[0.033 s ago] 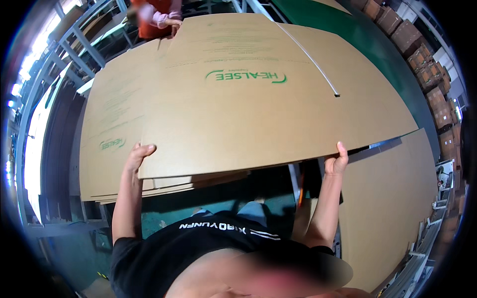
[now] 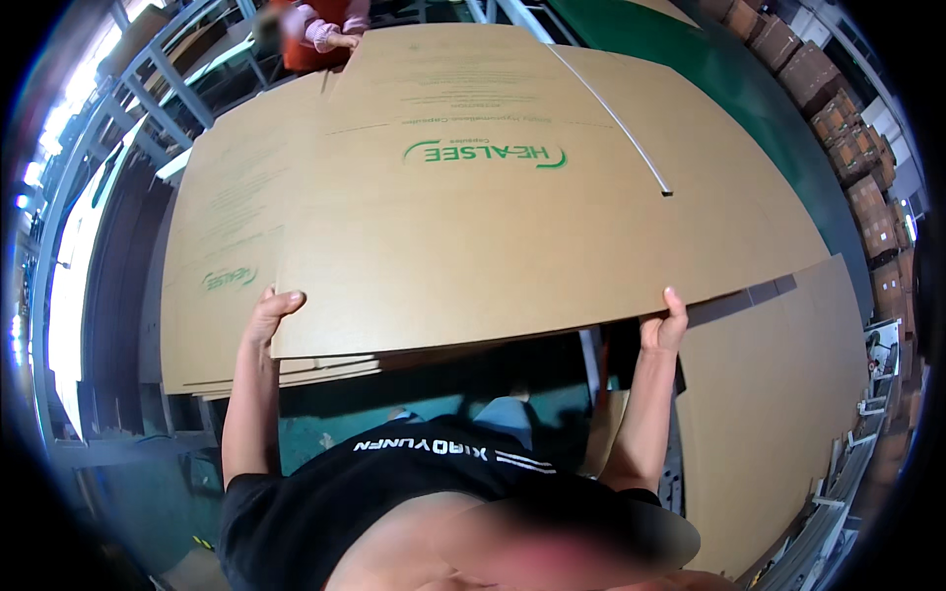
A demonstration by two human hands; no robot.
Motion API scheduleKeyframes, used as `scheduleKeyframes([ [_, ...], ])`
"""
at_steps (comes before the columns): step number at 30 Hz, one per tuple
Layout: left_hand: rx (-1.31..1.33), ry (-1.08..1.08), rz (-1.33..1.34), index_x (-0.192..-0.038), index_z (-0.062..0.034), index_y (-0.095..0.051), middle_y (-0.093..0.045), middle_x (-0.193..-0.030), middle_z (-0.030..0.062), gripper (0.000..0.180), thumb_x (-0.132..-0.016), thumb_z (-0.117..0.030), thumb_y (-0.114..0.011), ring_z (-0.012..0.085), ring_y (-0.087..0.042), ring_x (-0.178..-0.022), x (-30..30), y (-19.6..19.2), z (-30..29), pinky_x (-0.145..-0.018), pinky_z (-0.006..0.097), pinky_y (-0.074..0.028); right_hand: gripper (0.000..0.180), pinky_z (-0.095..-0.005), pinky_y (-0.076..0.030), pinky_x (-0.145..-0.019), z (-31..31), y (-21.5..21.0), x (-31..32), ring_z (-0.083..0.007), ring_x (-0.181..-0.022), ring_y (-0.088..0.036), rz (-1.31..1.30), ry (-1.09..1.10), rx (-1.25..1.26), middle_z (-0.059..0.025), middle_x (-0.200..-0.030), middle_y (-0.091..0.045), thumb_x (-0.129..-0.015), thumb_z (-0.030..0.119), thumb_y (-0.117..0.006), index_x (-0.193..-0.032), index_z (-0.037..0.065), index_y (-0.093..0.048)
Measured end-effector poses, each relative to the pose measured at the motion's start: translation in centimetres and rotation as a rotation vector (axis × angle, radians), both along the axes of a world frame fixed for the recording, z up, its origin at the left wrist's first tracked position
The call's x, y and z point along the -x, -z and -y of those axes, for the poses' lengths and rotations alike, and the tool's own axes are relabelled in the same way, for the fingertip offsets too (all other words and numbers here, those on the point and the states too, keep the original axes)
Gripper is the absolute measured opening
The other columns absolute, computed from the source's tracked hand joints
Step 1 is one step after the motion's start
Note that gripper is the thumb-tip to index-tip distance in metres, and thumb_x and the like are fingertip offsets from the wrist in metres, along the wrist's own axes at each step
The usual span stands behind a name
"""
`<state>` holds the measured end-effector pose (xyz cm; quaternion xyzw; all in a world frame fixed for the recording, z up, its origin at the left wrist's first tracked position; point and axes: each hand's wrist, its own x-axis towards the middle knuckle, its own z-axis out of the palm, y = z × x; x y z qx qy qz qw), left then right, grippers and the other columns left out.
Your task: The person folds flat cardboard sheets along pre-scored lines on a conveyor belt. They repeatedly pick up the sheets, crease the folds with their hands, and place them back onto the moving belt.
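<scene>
A large brown cardboard sheet (image 2: 473, 236) with green print and a long narrow slot spans the space before me. My left hand (image 2: 271, 313) is closed on its near left corner, thumb on top and fingers hidden underneath. On the near edge further right, my right hand (image 2: 665, 322) grips it the same way. Below the sheet's left part lies a stack of similar printed cardboard sheets (image 2: 212, 335). Its right end overlaps another plain cardboard sheet (image 2: 778, 394).
Across the sheet, a co-worker's hand (image 2: 342, 41) is at the far edge. A green surface (image 2: 729, 118) stretches behind on the right. Stacked cartons (image 2: 838, 118) line the far right. Metal frames (image 2: 163, 89) and upright dark panels (image 2: 118, 315) stand at left.
The held sheet has shifted very slightly toward me and to the left, its right end closer to the plain sheet. The co-worker has moved slightly right. Both my hands keep their hold.
</scene>
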<state>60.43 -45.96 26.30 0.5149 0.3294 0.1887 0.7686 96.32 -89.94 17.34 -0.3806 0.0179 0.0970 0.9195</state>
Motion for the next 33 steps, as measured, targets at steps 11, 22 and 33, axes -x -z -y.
scheduleKeyframes([
  [11,-0.219,-0.138,-0.319,-0.121,0.0022,-0.055,-0.066,-0.108,0.0086,0.050,-0.077,-0.016,-0.072,0.0197,-0.064,-0.096,39.9,9.0,-25.0,-0.083,0.033,-0.051,0.046,-0.0450,-0.046,-0.097,-25.6,8.8,38.9,-0.0274,-0.113,-0.056,-0.300,-0.617,-0.018,-0.0119,-0.119,-0.056,-0.086,-0.005,-0.057,-0.130,0.002,-0.046],
  [22,-1.293,0.715,-0.338,-0.130,-0.0156,-0.054,-0.041,-0.144,0.0164,0.068,-0.068,-0.027,-0.078,0.0363,-0.035,-0.136,17.9,18.9,-4.1,-0.111,0.049,-0.029,0.037,-0.0383,-0.056,-0.083,-31.6,22.2,47.1,-0.0258,-0.097,-0.066,-0.323,-1.396,0.463,-0.0169,-0.115,-0.061,-0.092,0.015,-0.060,-0.123,-0.001,-0.051],
  [33,-1.788,0.629,-0.435,-0.097,-0.0122,-0.061,-0.054,-0.125,0.0125,0.020,-0.078,-0.017,-0.067,0.0334,-0.050,-0.120,12.9,24.6,-0.5,-0.103,0.043,-0.043,0.027,-0.0242,-0.030,-0.048,1.6,22.9,5.3,-0.0093,-0.055,-0.037,-0.300,-0.120,0.309,0.0010,-0.070,-0.048,-0.099,0.031,-0.047,-0.082,0.010,-0.053],
])
